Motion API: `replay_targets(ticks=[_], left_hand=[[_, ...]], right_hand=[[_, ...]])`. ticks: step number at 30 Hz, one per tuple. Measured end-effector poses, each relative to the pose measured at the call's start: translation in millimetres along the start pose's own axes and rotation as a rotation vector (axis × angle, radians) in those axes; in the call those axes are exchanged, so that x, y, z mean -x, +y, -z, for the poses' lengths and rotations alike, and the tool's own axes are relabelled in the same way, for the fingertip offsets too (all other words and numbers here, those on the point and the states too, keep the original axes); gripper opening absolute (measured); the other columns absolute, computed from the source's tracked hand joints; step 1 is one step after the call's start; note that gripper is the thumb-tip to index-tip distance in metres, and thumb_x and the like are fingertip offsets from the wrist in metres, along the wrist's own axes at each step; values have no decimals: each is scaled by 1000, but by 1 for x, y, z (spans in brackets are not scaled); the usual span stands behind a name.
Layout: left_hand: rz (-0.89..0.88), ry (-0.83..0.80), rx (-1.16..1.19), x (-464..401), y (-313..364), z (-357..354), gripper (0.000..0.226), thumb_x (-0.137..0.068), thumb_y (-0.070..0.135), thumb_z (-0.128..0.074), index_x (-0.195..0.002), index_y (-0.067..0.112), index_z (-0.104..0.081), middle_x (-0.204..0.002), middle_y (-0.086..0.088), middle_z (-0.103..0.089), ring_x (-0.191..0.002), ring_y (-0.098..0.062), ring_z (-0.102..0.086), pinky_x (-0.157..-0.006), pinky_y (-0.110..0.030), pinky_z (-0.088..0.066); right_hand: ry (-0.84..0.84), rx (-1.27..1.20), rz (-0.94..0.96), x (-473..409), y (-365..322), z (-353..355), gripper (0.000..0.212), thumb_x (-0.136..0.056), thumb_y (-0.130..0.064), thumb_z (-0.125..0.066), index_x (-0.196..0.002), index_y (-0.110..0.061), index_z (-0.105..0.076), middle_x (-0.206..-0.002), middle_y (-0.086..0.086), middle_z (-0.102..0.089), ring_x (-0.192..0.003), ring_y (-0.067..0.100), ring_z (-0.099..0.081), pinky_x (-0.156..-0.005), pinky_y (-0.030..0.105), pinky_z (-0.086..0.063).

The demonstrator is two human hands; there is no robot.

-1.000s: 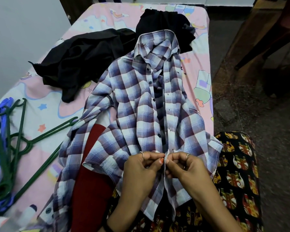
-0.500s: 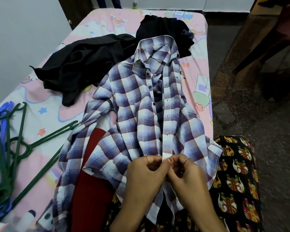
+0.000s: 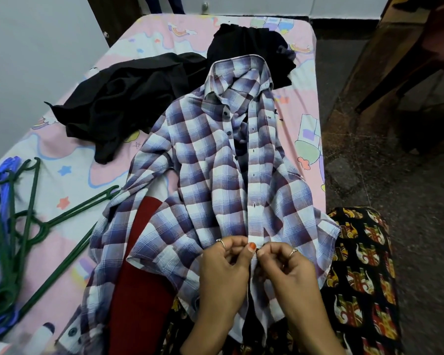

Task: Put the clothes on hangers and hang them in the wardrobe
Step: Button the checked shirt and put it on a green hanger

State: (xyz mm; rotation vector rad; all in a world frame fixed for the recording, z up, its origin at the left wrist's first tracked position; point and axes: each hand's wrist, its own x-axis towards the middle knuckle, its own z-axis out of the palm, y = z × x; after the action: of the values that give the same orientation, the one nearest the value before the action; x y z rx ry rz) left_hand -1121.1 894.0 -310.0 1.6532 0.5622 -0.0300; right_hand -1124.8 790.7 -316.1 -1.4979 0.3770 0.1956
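Here your left hand [image 3: 222, 274] and right hand [image 3: 290, 271] pinch with narrow fingers the soft checked shirt [image 3: 215, 180], spread collar-up on the bed [image 3: 69, 160]. Thin green plastic hangers [image 3: 23, 226] lie left, partly cut off; the button is hidden.

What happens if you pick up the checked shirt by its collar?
The checked shirt would probably flop and hang down, since it already wrinkles in soft folds. It looks thin, so likely light. The unbuttoned top may gape open.

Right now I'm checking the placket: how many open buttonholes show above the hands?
4, in a line down the checked shirt placket. More may be hidden near the collar.
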Motion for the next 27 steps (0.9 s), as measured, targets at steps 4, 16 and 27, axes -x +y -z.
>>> replay_targets(ticks=[4, 16, 27], left_hand=[[-6, -41, -22, -3, -4, -2, 12, -83, 10, -72, -80, 22, -68, -75, 1, -73, -74, -8, -70, -73, -23, -54], [-336, -183, -477, -4, 1, -10, 8, -88, 16, -67, -82, 21, -68, -63, 11, -61, -67, -5, -62, -63, -21, -50], [-311, -264, -814, -19, -10, -14, 27, -97, 33, -50, -84, 15, -66, -76, -6, -66, -76, -23, -63, -72, -41, -50]], right_hand=[[-95, -518, -373, -8, -7, 8, 13, -89, 4, -55, -79, 3, -63, -62, 12, -58, -49, 11, -53, -47, 15, -47], [36, 676, 236, -65, -22, 10, 29, -83, -34, -69, -99, -17, -51, -94, 1, -59, -84, 18, -58, -76, 32, -47], [132, 834, 235, -101, -4, 3, 9, -79, -1, -57, -85, -5, -60, -85, 14, -67, -85, 33, -62, -66, 32, -41]])
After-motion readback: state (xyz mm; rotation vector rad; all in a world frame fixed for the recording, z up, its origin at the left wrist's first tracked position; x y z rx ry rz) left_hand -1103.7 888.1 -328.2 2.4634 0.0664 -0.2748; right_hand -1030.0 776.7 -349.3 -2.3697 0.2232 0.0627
